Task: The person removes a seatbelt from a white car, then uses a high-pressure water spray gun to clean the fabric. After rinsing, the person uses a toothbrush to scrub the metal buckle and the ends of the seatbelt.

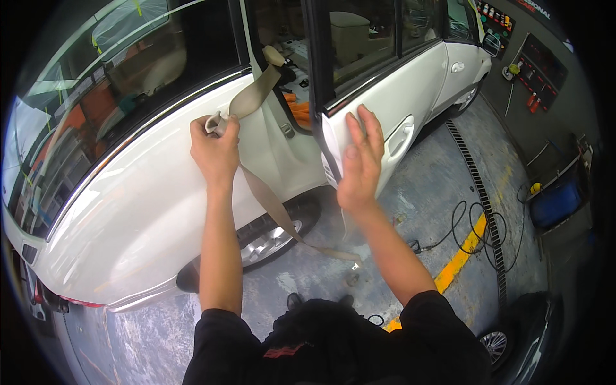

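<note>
My left hand (215, 151) is closed round a folded part of a beige seat belt (253, 96), in front of the white car's rear side panel (160, 167). From the fist one stretch of belt runs up into the door opening; another hangs down past the rear wheel (273, 242). The belt's low end, with a small metal piece (356, 265), is near the floor. My right hand (361, 163) has its fingers stretched out at the rear edge of the car's open rear door (410, 96). Whether its palm presses on the door I cannot tell.
Inside the door opening lies an orange cloth-like thing (299, 110). A black hose (478, 234) coils on the grey floor near a yellow stripe (462, 256) and a drain grate (475, 173). Tools hang on the dark wall (536, 74). A dark car (526, 343) stands at lower right.
</note>
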Demonstrator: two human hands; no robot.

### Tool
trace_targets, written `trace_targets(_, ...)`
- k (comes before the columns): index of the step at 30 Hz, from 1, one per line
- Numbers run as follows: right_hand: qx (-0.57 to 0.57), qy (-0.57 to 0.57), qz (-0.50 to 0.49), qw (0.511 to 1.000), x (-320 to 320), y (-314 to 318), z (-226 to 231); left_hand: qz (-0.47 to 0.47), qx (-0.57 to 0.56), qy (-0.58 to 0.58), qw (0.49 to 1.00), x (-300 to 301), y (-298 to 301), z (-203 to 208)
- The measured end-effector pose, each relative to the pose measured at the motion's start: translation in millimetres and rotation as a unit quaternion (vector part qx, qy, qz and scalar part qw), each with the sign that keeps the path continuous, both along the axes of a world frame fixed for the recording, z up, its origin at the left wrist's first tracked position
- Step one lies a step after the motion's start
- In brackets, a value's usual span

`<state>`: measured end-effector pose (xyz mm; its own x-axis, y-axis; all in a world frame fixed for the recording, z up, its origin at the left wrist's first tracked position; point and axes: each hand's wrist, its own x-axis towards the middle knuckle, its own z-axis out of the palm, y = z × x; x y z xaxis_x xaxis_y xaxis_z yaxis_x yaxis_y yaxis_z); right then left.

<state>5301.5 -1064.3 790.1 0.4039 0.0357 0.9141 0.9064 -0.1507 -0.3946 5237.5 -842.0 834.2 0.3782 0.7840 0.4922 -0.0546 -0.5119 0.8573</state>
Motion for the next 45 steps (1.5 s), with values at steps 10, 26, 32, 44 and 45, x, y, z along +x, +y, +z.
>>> trace_targets(10, -0.091, 0.048, -0.072, 0.992, 71.7, 148.2, 5.2, -0.017, -0.006, 0.0, 1.0, 3.6, -0.6, -3.7)
trace_targets(26, 0.052, 0.191, 0.148, 0.969, 59.9, 54.1, -28.6, -0.102, -0.029, 0.012, 0.994, -8.6, -28.5, -42.0)
trace_targets(32, -0.1, 0.558, -0.01, 0.824, -34.1, -107.7, -265.5, -0.25, -0.131, 0.059, 0.958, -21.5, -107.7, -118.5)
trace_targets(44, -0.21, 0.641, 0.066, 0.736, -150.3, -190.9, -366.4, -0.413, -0.376, 0.145, 0.817, -110.4, -183.1, -246.7)
trace_targets(45, -0.22, 0.638, 0.076, 0.734, -144.5, -184.6, -365.5, -0.431, -0.369, 0.158, 0.808, -116.8, -186.3, -250.4)
